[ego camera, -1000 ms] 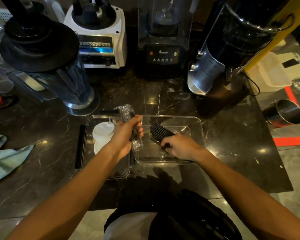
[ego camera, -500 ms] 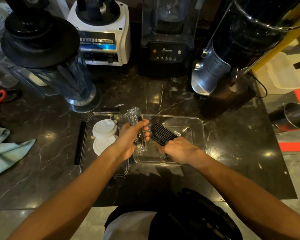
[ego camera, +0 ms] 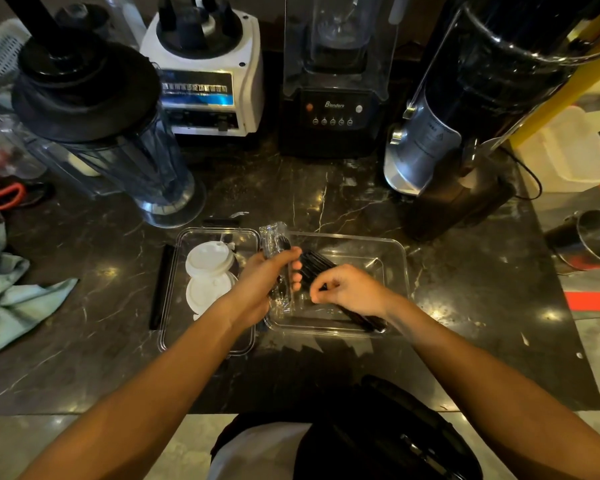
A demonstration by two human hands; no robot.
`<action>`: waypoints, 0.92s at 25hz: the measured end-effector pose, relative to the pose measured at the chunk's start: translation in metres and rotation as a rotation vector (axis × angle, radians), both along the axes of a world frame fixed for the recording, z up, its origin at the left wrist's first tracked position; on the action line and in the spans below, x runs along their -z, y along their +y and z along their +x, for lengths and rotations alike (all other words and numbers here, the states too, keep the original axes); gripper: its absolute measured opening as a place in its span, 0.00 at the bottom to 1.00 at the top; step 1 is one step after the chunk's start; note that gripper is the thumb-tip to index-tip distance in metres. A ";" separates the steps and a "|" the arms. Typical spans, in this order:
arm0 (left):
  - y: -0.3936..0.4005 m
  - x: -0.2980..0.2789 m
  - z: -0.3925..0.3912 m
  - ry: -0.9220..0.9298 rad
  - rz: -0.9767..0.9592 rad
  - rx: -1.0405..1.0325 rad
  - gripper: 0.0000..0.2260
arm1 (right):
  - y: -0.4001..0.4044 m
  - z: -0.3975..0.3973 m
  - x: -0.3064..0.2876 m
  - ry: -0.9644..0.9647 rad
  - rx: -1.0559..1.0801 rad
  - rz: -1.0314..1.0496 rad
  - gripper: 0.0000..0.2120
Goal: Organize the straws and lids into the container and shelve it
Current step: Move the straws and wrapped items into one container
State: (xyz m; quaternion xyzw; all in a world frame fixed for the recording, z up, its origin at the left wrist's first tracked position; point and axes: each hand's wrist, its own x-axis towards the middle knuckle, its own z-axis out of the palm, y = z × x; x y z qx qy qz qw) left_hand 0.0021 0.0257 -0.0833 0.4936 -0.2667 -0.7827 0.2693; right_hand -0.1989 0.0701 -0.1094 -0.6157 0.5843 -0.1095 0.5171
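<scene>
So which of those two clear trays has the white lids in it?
The left clear tray, beside the left hand: two white lids lie in it. The right clear tray holds black straws.

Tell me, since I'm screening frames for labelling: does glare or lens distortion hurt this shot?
Head view: small ceiling-light glints dot the dark marble counter; the clear container shows mostly as bright edges; wide-angle bending tilts the blenders at the frame edges; the black straws remain readable between the left hand and right hand.

One head-worn wide-angle view looks steeply down, close over the dark marble counter (ego camera: 361, 202).
</scene>
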 end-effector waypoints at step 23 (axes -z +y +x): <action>-0.015 -0.012 0.006 -0.106 -0.242 0.019 0.06 | -0.010 -0.021 -0.025 0.537 0.170 0.144 0.37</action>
